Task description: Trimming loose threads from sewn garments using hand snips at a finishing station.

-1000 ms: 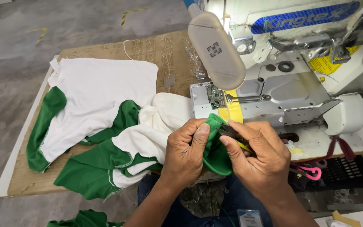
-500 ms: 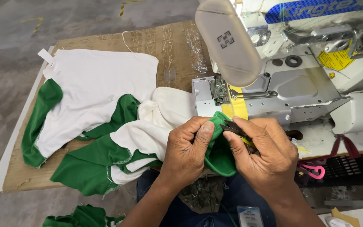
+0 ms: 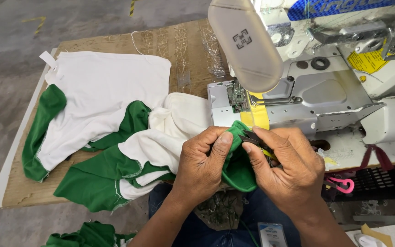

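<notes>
green cuff pinched between left hand, right hand

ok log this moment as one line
left hand: pinches green cuff | right hand: small dark tool at cuff edge | white-green garment on table | sewing machine behind

Both our forearms come up from the bottom edge, bare, angling in toward each other. Our left hand sits knuckles up, fingers curled under, thumb pressed forward and pinching closed. Our right hand faces it, back of the hand to the camera, index finger and thumb stretched toward the left thumb in a tight pinch grip. The fingertips of the two hands nearly meet; wrists are level, close together, just in front of our lap.
</notes>
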